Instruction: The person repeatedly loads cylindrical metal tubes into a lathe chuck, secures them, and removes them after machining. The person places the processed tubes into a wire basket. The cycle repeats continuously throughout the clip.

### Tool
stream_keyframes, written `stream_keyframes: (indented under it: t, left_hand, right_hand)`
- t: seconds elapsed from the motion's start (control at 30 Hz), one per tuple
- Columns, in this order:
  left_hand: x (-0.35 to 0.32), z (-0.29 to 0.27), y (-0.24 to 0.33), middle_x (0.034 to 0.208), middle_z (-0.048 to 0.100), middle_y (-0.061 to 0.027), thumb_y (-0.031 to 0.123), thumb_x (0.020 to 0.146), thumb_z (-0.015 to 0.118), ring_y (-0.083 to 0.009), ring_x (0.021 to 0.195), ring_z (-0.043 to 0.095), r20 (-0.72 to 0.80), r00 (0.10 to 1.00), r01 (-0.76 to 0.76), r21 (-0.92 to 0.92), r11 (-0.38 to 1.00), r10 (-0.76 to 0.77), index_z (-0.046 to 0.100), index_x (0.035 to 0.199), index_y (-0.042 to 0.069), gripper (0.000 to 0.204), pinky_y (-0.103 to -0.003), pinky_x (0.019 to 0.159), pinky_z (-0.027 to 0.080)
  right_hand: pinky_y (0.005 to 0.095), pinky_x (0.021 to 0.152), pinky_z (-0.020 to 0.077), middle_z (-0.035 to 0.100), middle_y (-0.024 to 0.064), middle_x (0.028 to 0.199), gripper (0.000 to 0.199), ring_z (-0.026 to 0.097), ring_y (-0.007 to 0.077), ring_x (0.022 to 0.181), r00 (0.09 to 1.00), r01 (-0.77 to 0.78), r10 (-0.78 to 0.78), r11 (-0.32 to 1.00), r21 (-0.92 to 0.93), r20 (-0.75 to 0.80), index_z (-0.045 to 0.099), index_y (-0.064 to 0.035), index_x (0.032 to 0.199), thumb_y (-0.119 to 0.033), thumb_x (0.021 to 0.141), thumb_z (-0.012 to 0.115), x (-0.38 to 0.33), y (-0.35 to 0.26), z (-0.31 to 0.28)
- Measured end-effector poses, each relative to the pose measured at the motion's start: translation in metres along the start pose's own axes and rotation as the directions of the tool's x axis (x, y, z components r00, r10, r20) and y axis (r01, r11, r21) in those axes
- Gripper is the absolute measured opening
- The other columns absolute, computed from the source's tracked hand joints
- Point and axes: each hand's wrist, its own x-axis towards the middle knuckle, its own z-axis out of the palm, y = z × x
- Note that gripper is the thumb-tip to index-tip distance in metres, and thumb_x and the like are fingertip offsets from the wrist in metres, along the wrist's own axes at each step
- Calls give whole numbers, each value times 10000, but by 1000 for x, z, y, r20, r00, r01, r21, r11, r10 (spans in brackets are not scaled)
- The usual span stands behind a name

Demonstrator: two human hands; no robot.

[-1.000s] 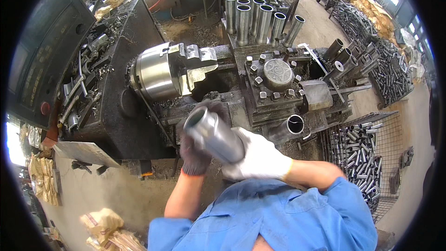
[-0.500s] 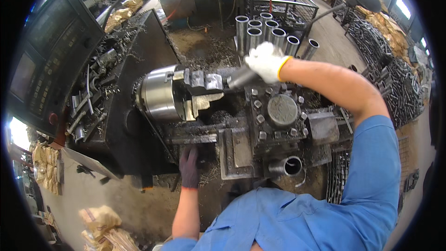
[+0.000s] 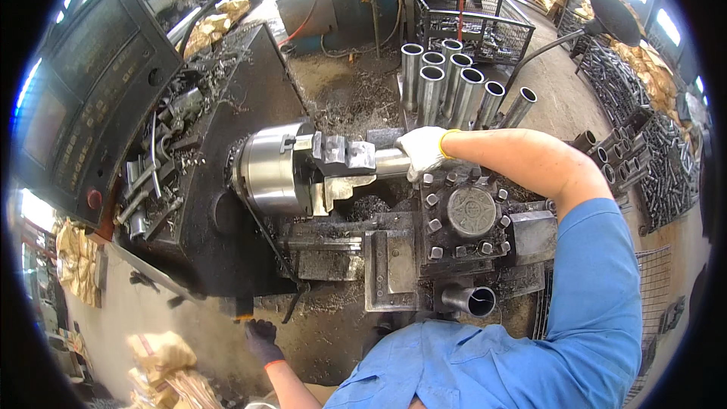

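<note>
Mesh bin (image 3: 522, 26) holds metal parts (image 3: 491, 34). My right hand (image 3: 424, 150) grips the tube (image 3: 391, 163), now straighter at the chuck (image 3: 276, 170); left hand (image 3: 263, 341) pulled back, can't tell finger closure.

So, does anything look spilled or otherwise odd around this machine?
Loose metal shavings are strewn behind the chuck, which looks untidy. Gloving is mismatched too: the right hand, on a tube, wears white, the left hand dark. No clear damage shows.
</note>
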Motion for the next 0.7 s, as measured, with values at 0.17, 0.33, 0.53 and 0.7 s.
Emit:
stream_keyframes:
  t: [0.17, 0.33, 0.53, 0.7]
  left_hand:
    - [7, 15, 19, 734, 433, -12, 437, 1090, 474, -214, 600, 420, -297, 942, -94, 217, 972, 157, 553, 1011, 203, 259, -395, 549, 318]
    - [5, 5, 20, 807, 583, -24, 463, 1077, 584, -216, 681, 596, -128, 981, -120, 209, 971, 149, 638, 1087, 169, 298, -378, 596, 473]
    - [-1, 0, 13, 832, 627, -44, 484, 1069, 619, -205, 692, 617, -133, 978, -124, 234, 964, 158, 659, 1121, 121, 369, -366, 634, 516]
    - [-6, 3, 9, 835, 632, -64, 495, 1068, 622, -197, 705, 613, -136, 985, -86, 158, 984, 108, 671, 1119, 94, 406, -361, 663, 528]
  right_hand:
    - [459, 859, 587, 787, 223, 1117, 631, 761, 391, 994, 996, -75, 76, 997, -23, 47, 772, 9, 1154, -417, 697, 859, -10, -11, -5]
    - [492, 858, 595, 781, 195, 1080, 688, 761, 358, 986, 995, -65, 56, 993, -100, -88, 667, -57, 1280, -376, 711, 884, -18, -16, 4]
    - [445, 907, 586, 781, 198, 1119, 639, 760, 348, 1025, 995, -90, 93, 991, 103, -30, 731, -17, 1189, -416, 712, 878, -9, -10, 16]
    - [483, 974, 570, 750, 231, 1173, 770, 728, 397, 1101, 995, -101, 102, 990, 98, -9, 617, -31, 1343, -390, 716, 883, -1, -19, 15]
